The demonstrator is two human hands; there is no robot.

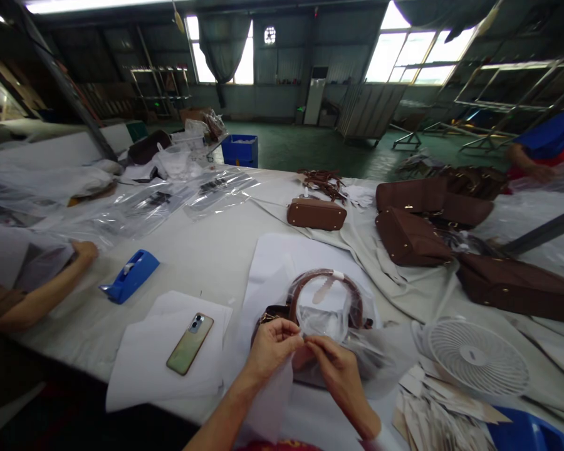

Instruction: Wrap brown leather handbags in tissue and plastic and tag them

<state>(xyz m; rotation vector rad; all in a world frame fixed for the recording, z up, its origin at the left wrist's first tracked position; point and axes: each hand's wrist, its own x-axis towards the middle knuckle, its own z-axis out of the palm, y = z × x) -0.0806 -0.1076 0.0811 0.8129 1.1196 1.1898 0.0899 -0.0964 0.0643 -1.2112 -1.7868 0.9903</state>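
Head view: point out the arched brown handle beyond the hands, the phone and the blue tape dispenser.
Arched brown handle (318, 274): head view, top of its arch.
Phone (189, 345): head view, middle of its back.
Blue tape dispenser (134, 279): head view, side of its body.

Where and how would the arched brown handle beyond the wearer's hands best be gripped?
Probably at the top of the brown handle, from above on its far side, with the grip closing across the bar: its slim curve arches away from the left hand and right hand, which crowd the near side.
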